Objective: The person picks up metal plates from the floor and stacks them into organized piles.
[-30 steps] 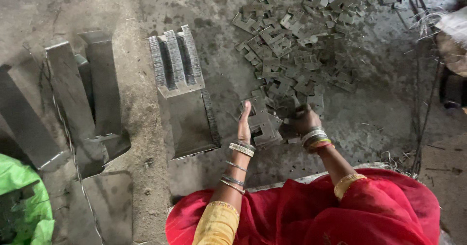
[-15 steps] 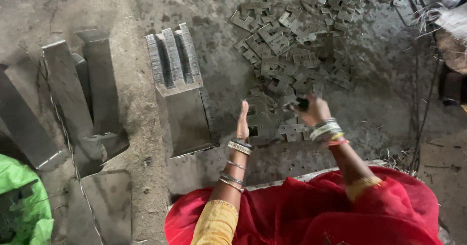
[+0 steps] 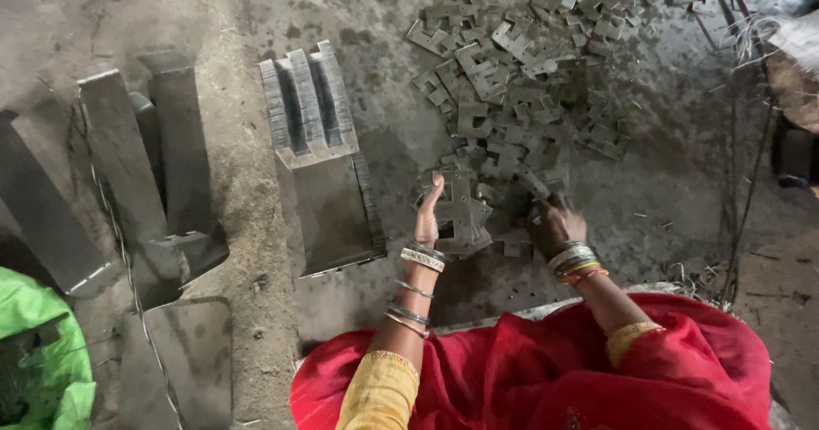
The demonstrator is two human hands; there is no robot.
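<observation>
Head view, looking down at a dusty concrete floor point(image 3: 682, 183). A small stack of flat, notched metal plates point(image 3: 465, 217) lies on the floor between the two hands. The left hand point(image 3: 427, 212) stands on edge with fingers straight and together, its palm pressed against the left side of the stack; it grips nothing. The right hand point(image 3: 556, 223) rests knuckles-up on loose plates just right of the stack, fingers curled downward; whether it has closed on a plate cannot be told. Both wrists carry several bangles. Beyond the hands spreads a scattered heap of like plates point(image 3: 529, 55), too many and too overlapped to count. Just left of the left hand sits one angled metal tray point(image 3: 328, 200), holding three upright rows of packed plates point(image 3: 305, 97) at its far end. Farther left, well apart from the hands, lie several long grey metal bars point(image 3: 119, 148); at least four can be made out. A green bag point(image 3: 38, 353) occupies the near left corner. Red cloth point(image 3: 529, 379) covers the person's lap.
</observation>
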